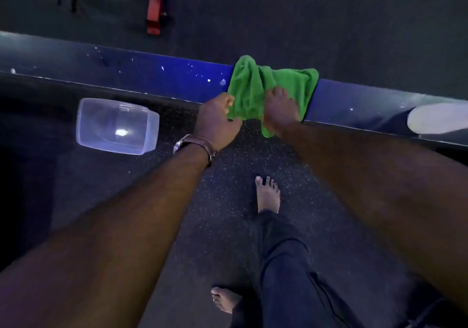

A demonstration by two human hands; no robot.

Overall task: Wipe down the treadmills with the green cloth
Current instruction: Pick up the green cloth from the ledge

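Across the upper middle of the head view, we found the crumpled green microfibre cloth (272,87) draped over the blue painted side rail of the treadmill (162,77). Its long axis ran roughly along the rail, from upper left to lower right, and one corner hung down over the near edge towards us.

We held the cloth with both hands. Our left hand (217,120) pinched its left edge, fingers curled round the fabric. Our right hand (279,108) pressed down on its middle, fingers bent into the folds and clamped on the cloth. A wristwatch with a metal band (195,146) sat on the left wrist.

The rail crossed the frame as a long diagonal bar, its paint chipped with pale flecks, and a pale end cap (438,117) showed at its right end.

Below the rail lay dark speckled rubber flooring (222,213). A clear plastic tub (116,126) stood on it, left of our hands. Our two bare feet and dark trousers appeared lower down. Beyond the rail, a red metal frame (155,6) stood on dark floor.
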